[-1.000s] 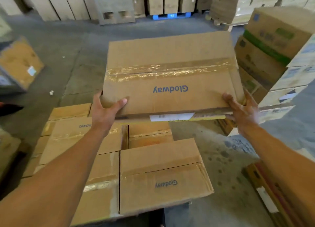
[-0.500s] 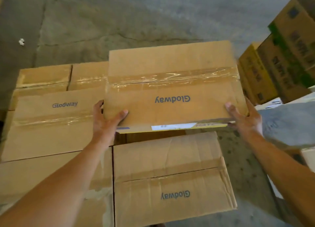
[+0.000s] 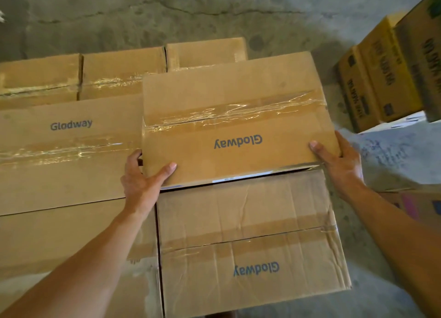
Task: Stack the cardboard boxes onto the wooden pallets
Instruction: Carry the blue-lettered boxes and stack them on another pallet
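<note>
Held box looks moderately heavy, judging by the two-hand carry, w/ both arms reaching fwd. Corrugated board, stiff enough to keep shape, but the near bottom edge gapes a bit, so prob worn. Clear tape down the top seam is wrinkled and glossy, slippery there; bare cardboard should give decent friction. Best hold = the two near corners / short sides, low down, as now.

Left hand wraps the near-left corner, thumb on top face, fingers round the side. Right hand clamps the near-right corner, thumb on top, rest down the side. Both grasping the box, neither let go.

Location: over the far-right slot of the box layer, just beyond the creased near box, beside the left box that reads "Glodway" upright. Can't tell if it rests yet or is just above. Pallet itself not visible, hidden under the layer.

Looks: plain brown carton, blue-grey "Glodway" print upside down to the viewer, a white label strip just showing at the near lower edge. Other printed cartons stand apart on the concrete floor at right.
</note>
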